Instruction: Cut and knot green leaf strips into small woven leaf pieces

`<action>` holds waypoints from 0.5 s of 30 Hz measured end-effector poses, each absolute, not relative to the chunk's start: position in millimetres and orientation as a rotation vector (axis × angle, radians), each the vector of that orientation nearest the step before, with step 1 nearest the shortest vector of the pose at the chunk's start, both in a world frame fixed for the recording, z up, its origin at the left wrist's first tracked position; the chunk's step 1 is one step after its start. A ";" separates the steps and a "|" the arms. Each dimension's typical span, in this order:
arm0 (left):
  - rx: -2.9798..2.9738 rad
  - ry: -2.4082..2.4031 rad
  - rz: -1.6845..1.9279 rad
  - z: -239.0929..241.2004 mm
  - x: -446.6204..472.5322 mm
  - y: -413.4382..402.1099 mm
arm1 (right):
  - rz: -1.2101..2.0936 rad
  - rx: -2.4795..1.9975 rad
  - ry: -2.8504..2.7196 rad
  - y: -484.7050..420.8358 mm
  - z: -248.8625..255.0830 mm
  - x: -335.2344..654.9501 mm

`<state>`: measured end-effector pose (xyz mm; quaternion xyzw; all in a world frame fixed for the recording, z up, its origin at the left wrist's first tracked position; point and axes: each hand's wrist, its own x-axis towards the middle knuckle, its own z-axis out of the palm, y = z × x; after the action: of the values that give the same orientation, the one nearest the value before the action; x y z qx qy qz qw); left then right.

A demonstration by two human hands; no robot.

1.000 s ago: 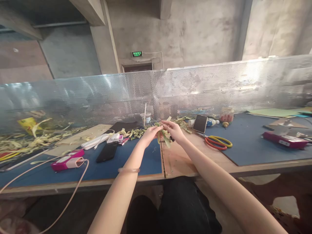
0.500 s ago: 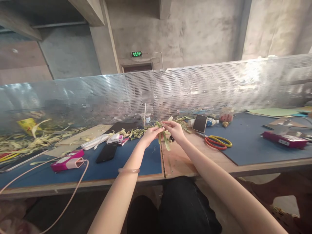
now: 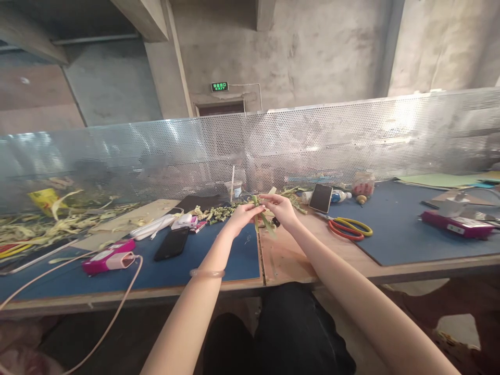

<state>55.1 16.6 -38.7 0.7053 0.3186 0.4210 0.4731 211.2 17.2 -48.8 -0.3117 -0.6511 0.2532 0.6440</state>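
Observation:
Above the seam of the table, my left hand (image 3: 245, 216) and my right hand (image 3: 280, 208) meet, fingertips close together. Between them they pinch pale green leaf strips (image 3: 267, 225), whose loose ends hang below the fingers. The upper part of the strips is mostly covered by my fingers. Just behind my left hand lies a heap of small green knotted pieces (image 3: 221, 214). Scissors (image 3: 347, 228) with one red and one yellow handle lie to the right of my right hand.
On the left are a black phone (image 3: 172, 244), a magenta power strip (image 3: 107, 258) with a cable, and many dried leaf strips (image 3: 23, 224). A cup with a straw (image 3: 235, 190), a propped phone (image 3: 321, 198) and a jar (image 3: 363, 185) stand before a perforated metal screen (image 3: 312, 140).
The hanging ends of the leaf strips have shifted slightly and look shorter and more bent. Both hands stay in nearly the same place, still pinching.

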 end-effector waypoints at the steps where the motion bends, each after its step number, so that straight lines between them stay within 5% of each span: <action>1: 1.727 0.778 1.030 -38.7 55.2 16.7 | 0.573 -0.713 -1.473 17.3 -48.9 211.3; 15: 1.768 0.781 1.021 -39.6 59.5 14.9 | 0.479 -0.833 -1.463 18.8 -48.4 212.0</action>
<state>59.5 14.9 -39.6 0.7182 0.3174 0.4149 0.4597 212.0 18.8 -48.4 -0.3653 -0.6415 0.2100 0.6411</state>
